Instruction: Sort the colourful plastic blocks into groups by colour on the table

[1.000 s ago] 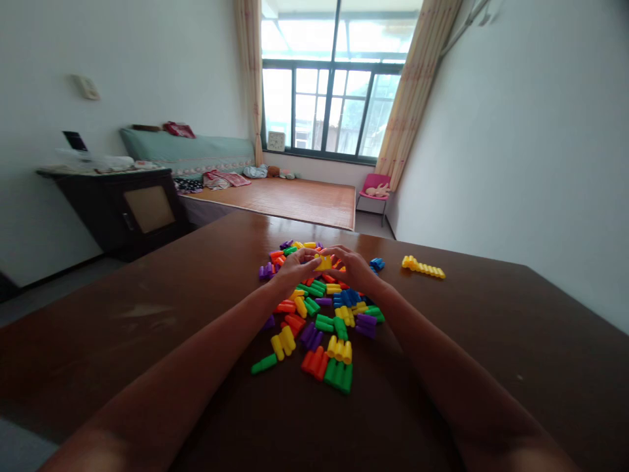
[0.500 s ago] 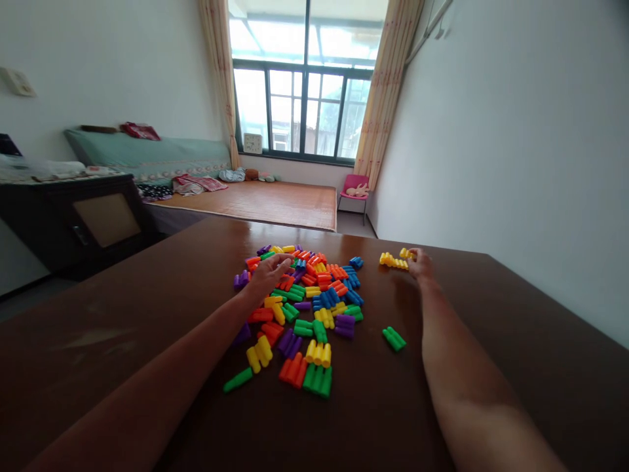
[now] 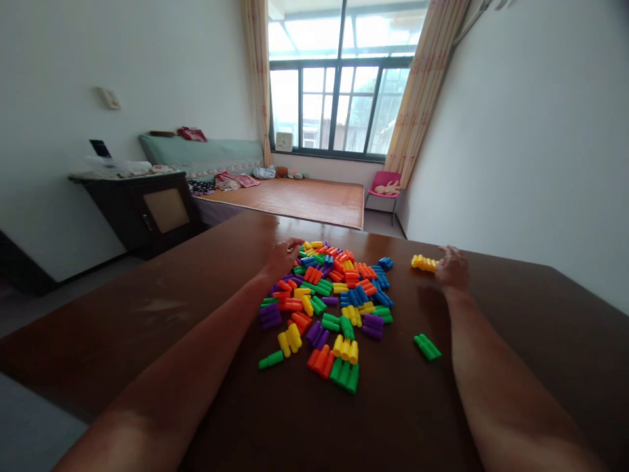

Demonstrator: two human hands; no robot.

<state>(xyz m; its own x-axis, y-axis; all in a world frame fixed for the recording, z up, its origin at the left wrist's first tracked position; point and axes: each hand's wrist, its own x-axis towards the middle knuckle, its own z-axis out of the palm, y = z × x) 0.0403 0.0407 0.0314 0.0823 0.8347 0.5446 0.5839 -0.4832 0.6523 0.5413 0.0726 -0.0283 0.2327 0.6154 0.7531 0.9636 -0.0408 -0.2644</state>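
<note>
Yellow blocks [image 3: 424,263], joined in a short row, are lying on the dark brown bench [image 3: 515,341] just to the left of the right hand [image 3: 451,267], which is resting against their near end; its fingers are curling toward the row, though from this far view I cannot tell whether they are actually gripping it or only touching. Across from it, the left hand [image 3: 282,255] is reaching into the far left edge of the heap of coloured blocks [image 3: 334,295], fingers bent over the pieces there, and whether anything is pinched between them is not visible. That heap is spreading out between the two forearms, red, blue, green, purple, orange and yellow pieces mixed together. Nearer than the right hand, beside the right forearm, a lone green block [image 3: 427,347] is lying apart from the heap. Beyond the left hand, off the bench, a dark cabinet [image 3: 147,210] is standing against the wall.
</note>
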